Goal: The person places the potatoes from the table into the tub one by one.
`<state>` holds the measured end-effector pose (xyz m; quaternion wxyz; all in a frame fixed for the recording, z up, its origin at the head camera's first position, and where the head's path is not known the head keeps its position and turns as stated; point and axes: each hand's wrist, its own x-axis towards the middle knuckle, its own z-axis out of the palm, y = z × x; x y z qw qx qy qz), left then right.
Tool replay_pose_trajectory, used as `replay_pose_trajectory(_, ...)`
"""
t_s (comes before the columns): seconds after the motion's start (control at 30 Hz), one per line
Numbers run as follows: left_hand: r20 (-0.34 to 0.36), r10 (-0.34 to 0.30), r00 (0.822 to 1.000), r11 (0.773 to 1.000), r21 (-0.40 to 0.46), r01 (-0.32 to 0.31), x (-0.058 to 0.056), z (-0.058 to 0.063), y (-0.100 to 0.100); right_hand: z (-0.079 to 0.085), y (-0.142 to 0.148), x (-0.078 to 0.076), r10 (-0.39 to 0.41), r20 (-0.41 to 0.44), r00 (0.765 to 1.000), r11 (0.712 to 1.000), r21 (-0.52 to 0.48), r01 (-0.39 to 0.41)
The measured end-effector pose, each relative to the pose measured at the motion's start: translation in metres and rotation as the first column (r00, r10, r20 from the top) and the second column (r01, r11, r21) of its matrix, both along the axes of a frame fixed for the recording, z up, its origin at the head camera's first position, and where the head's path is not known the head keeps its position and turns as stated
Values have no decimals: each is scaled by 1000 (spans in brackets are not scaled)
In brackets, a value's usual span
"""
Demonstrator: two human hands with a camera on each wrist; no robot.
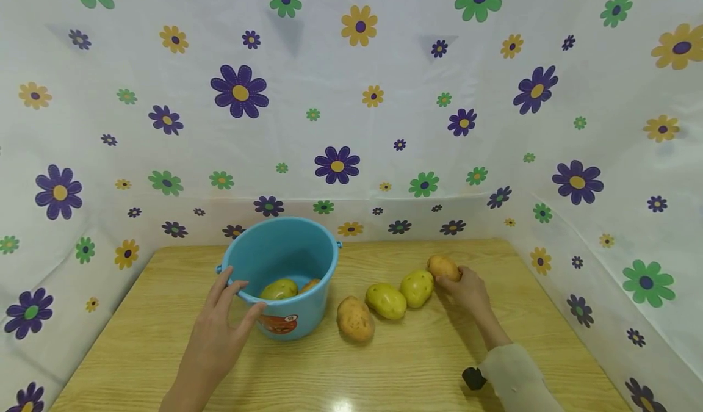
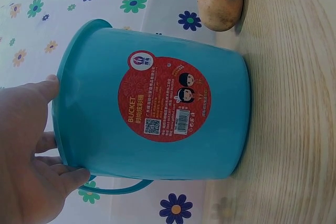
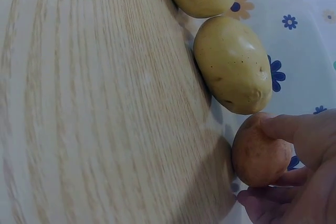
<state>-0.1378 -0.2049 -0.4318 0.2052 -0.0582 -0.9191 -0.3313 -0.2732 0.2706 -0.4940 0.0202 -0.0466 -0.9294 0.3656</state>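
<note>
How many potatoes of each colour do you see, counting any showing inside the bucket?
Yellow-green potatoes: 3
Brown potatoes: 3
Total in sight: 6 (the bucket may hide more)

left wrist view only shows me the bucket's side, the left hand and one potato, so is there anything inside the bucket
Observer: Yes, the head view shows a yellow-green potato and part of a browner potato inside the bucket.

Operator: ok and what's the right hand doing

Observer: The right hand grips a brown potato, the farthest one from the bucket.

Operator: anything lying between that one and the potato i see

Observer: Yes, two yellow-green ones: a first next to your potato, and a second next to the gripped one.
</note>
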Motion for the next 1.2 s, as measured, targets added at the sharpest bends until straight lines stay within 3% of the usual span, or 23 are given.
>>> replay_pose_trajectory(0.37,11,-1,1000,1000,3,1,1,0,-1,-3,-1,2,1,-44,999,1000,-15,-2)
replay_pose_trajectory(0.6,4,-3,1000,1000,9,3,1,0,0,-1,1,6,-45,-73,996,995,-92,39)
replay_pose_trajectory(0.8,18,2,1000,1000,8,-2,2,1,0,1,7,8,-90,-114,989,992,-97,79)
replay_pose_trajectory(1.2,38,1,999,1000,12,-1,2,2,0,22,8,18,-89,-112,990,994,-72,81)
